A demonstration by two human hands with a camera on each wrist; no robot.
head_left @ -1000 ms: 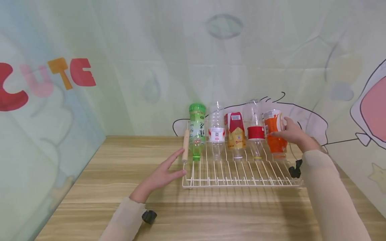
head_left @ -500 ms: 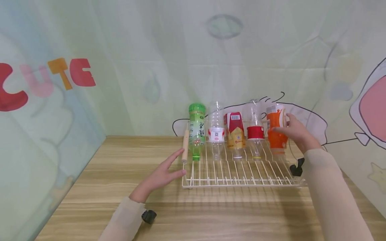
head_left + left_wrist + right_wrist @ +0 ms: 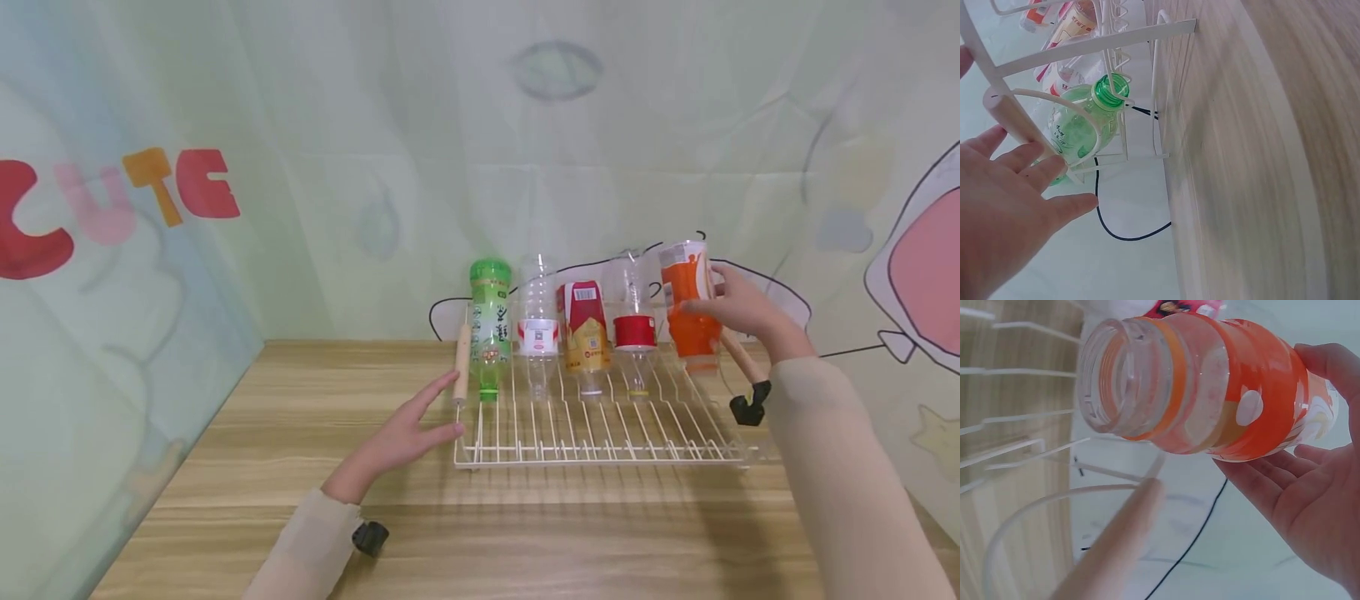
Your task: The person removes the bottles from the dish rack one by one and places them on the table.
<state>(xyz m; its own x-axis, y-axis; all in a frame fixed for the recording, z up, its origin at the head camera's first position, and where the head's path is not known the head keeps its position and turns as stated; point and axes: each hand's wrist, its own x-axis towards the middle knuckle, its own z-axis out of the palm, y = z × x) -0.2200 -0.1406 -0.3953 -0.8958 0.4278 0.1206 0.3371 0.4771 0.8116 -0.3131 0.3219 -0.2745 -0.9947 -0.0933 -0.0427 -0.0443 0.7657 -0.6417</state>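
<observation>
My right hand (image 3: 750, 315) grips an orange-labelled plastic bottle (image 3: 690, 304) and holds it neck down above the right end of a white wire rack (image 3: 600, 463). In the right wrist view the bottle's uncapped mouth (image 3: 1105, 375) faces the rack, with thumb and fingers around the label. My left hand (image 3: 397, 437) rests its spread fingers against the wooden handle (image 3: 462, 367) on the rack's left side. Beside that handle a green bottle (image 3: 491, 321) stands neck down in the rack.
Also neck down in the rack are a clear bottle with a white label (image 3: 538, 336), a red-and-gold carton (image 3: 585, 329) and a clear bottle with a red label (image 3: 635, 332). Another wooden handle (image 3: 741, 357) is at the right side. A black cable (image 3: 1125, 237) hangs behind.
The orange-labelled bottle has risen from the rack in my right hand, its neck now higher. My left hand and the other containers have stayed in place.
</observation>
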